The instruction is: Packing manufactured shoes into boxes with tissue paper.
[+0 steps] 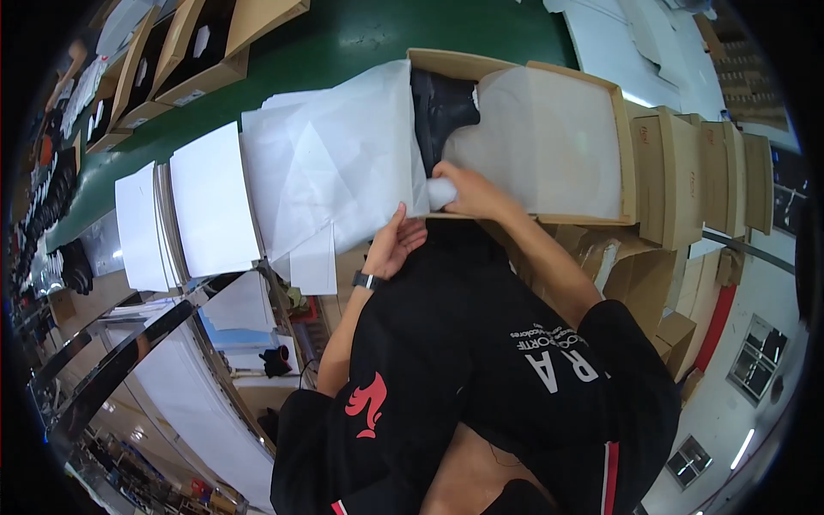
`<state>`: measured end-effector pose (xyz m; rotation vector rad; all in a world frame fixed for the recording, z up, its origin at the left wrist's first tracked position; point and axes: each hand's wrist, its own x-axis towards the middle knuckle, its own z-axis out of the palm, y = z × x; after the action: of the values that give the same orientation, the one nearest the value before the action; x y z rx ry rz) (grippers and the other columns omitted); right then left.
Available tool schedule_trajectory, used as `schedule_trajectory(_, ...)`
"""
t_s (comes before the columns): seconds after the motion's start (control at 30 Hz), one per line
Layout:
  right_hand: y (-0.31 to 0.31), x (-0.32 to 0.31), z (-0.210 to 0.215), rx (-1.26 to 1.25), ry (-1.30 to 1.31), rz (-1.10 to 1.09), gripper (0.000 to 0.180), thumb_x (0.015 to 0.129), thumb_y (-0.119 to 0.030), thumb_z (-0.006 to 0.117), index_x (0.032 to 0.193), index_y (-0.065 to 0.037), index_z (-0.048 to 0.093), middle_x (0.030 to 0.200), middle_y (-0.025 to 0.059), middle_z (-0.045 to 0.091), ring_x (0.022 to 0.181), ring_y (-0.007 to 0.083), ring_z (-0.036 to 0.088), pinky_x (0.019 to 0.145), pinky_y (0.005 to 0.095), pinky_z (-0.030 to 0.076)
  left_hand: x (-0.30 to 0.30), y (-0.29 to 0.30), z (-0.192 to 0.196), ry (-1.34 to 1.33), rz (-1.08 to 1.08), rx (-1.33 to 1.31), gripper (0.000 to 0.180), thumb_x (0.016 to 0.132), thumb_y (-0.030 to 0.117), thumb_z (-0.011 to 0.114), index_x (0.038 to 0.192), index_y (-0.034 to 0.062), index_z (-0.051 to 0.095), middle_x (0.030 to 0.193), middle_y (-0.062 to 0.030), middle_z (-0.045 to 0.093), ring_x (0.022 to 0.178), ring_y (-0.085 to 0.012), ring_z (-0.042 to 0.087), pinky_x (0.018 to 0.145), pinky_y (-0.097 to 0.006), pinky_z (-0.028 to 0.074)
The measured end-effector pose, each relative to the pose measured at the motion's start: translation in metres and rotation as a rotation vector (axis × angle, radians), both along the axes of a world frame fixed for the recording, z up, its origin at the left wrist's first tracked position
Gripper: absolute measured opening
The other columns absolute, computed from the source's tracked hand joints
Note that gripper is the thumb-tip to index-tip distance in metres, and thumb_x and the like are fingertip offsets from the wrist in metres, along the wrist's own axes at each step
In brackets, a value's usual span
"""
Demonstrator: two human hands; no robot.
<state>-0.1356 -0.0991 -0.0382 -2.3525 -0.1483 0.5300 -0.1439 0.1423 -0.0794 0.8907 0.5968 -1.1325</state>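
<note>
An open cardboard box (628, 163) lies in front of me, lined with thin white paper (571, 142). Inside is a black boot (442, 107), partly covered by the paper. My right hand (468, 193) reaches into the near side of the box, its fingers closed on a short white cylinder (442, 194) beside the boot; what the cylinder is made of I cannot tell. My left hand (396, 246), with a dark band at the wrist, is at the near edge of a large white paper sheet (335, 154). Its fingers are apart and hold nothing.
Stacks of white sheets (215, 202) stand to the left. Closed cardboard boxes (669, 176) line up on the right. Other open boxes (202, 69) sit at the far left, across a green surface (360, 39). A metal rail (129, 360) runs at the lower left.
</note>
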Motion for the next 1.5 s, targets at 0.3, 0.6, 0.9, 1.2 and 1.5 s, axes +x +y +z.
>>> schedule_trajectory(0.3, -0.045, 0.005, -0.002, 0.749, 0.338, -0.133, 0.059, 0.074, -0.003, 0.072, 0.13, -0.005, 0.053, 0.122, 0.0088, 0.059, 0.117, 0.0186, 0.055, 0.101, 0.0332, 0.044, 0.008, -0.019, -0.021, 0.031, 0.195, -0.053, 0.038, 0.091, 0.025, 0.075, 0.117, 0.005, 0.055, 0.112, -0.0123, 0.062, 0.108, -0.0249, 0.06, 0.095, -0.041, 0.05)
schedule_trajectory(0.6, -0.024, 0.001, -0.005, 0.19, 0.017, 0.018, 0.054, 0.067, -0.016, 0.082, 0.118, -0.008, 0.067, 0.111, 0.0107, 0.059, 0.107, 0.0315, 0.058, 0.094, 0.0405, 0.049, -0.01, 0.013, 0.006, 0.013, 0.382, -0.115, 0.045, 0.094, 0.017, 0.068, 0.136, 0.0068, 0.054, 0.131, -0.006, 0.058, 0.117, -0.0261, 0.057, 0.107, -0.044, 0.043)
schedule_trajectory(0.9, 0.001, -0.005, 0.004, -0.105, -0.117, 0.042, 0.045, 0.072, -0.022, 0.073, 0.114, -0.007, 0.07, 0.097, 0.0124, 0.07, 0.102, 0.0355, 0.064, 0.091, 0.046, 0.051, 0.022, 0.093, -0.018, -0.39, -0.189, -0.038, 0.045, 0.097, 0.008, 0.056, 0.141, 0.003, 0.046, 0.137, -0.0109, 0.057, 0.125, -0.0285, 0.055, 0.104, -0.045, 0.048)
schedule_trajectory(1.2, 0.014, -0.011, -0.004, -0.137, -0.028, -0.125, 0.029, 0.08, -0.024, 0.072, 0.102, -0.006, 0.072, 0.098, 0.0126, 0.071, 0.096, 0.0353, 0.066, 0.085, 0.0457, 0.052, 0.061, -0.009, -0.03, -0.281, 0.459, -0.358, 0.045, 0.105, 0.039, 0.047, 0.134, 0.0044, 0.053, 0.125, -0.0104, 0.062, 0.116, -0.0254, 0.058, 0.102, -0.039, 0.046)
schedule_trajectory(1.5, -0.016, -0.071, 0.122, 0.49, 0.129, -0.196, 0.038, 0.09, -0.03, 0.073, 0.117, -0.004, 0.067, 0.102, 0.0106, 0.074, 0.093, 0.023, 0.069, 0.082, 0.0345, 0.054, 0.102, -0.084, 0.01, -2.002, -0.787, 0.115, 0.047, 0.079, 0.015, 0.066, 0.126, 0.0099, 0.065, 0.144, -0.0216, 0.05, 0.14, -0.0417, 0.037, 0.118, -0.06, 0.023)
